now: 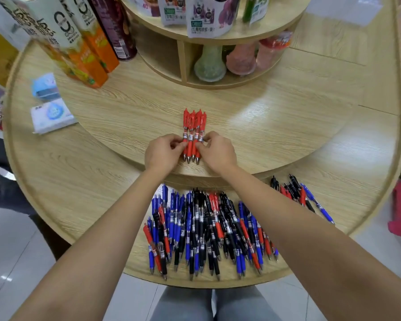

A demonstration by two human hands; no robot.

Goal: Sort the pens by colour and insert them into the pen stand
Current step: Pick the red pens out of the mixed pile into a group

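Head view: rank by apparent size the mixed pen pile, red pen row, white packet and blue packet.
1. mixed pen pile, by far.
2. white packet and red pen row look about alike; not ranked.
3. blue packet, though it lies slightly farther away.

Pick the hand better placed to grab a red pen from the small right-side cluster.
The right hand, probably. The small cluster lies just outside the right forearm; the left hand would have to cross over the red pens both hands pinch.

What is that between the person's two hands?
In the head view, a tidy row of red pens lies there; the left hand and right hand pinch it from either side.
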